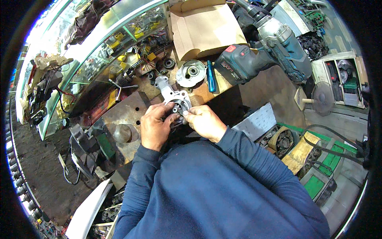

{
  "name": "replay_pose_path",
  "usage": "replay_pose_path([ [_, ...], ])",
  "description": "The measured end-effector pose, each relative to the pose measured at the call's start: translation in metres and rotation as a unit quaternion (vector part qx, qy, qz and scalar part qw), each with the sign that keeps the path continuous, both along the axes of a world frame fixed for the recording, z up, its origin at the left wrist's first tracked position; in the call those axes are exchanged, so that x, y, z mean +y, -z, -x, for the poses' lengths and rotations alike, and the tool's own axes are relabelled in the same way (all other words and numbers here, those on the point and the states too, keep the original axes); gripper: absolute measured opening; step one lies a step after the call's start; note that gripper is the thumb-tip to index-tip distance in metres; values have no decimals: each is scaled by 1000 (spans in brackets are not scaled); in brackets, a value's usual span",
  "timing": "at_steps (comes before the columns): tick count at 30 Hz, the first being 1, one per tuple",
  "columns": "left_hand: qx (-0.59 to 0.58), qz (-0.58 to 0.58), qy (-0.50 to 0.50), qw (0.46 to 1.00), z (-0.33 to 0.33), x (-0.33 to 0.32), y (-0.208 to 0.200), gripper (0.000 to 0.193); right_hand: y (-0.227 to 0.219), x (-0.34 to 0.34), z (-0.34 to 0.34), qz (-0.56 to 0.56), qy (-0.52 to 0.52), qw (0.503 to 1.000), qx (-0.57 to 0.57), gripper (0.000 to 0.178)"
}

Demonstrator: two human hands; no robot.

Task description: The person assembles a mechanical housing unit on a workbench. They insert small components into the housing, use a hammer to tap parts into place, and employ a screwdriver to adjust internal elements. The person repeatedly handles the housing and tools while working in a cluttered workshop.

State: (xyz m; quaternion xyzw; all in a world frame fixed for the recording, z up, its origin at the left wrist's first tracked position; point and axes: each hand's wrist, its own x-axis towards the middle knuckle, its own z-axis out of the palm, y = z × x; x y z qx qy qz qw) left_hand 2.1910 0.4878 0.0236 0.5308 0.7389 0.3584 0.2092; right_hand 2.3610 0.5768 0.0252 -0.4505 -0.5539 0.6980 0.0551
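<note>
In front of my body, both hands are on a grey cast-metal housing (170, 94), with a long neck pointing away from me and a round open end toward me. My left hand (155, 126) grips the housing's left side, its thumb and fingers beside a small ring-shaped part (175, 109) in the opening. On the other side, my right hand (207, 122) is closed, thumb and index finger pinched at the housing's right rim. Whether those fingertips also hold something small cannot be made out. Just beyond lies a round metal end cover (192, 73) with a central bearing.
A blue cylinder (211, 76) and a large cordless power tool (262, 57) lie to the right of the cover. Behind is an open cardboard box (209, 28). Gears (169, 63) and a T-handle wrench (119, 90) lie left, before a glass display case (99, 51). A rusty metal plate (119, 113) is nearer.
</note>
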Motion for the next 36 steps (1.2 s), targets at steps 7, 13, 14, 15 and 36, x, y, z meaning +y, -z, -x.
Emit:
replay_pose_path([
  [7,43,-53,22,997,2,-2,3,34,-6,-7,4,-251,-93,952,-148,39],
  [13,38,-47,15,998,6,-1,7,33,7,-9,11,-226,-33,970,-77,37],
  [14,34,-42,15,998,7,1,7,33,8,-8,10,-226,-22,973,-52,37],
  [15,42,-52,22,998,9,1,8,34,9,-8,10,-218,-16,975,-41,36],
  [36,63,-85,41,994,11,2,15,35,-18,3,18,189,78,977,-54,27],
])
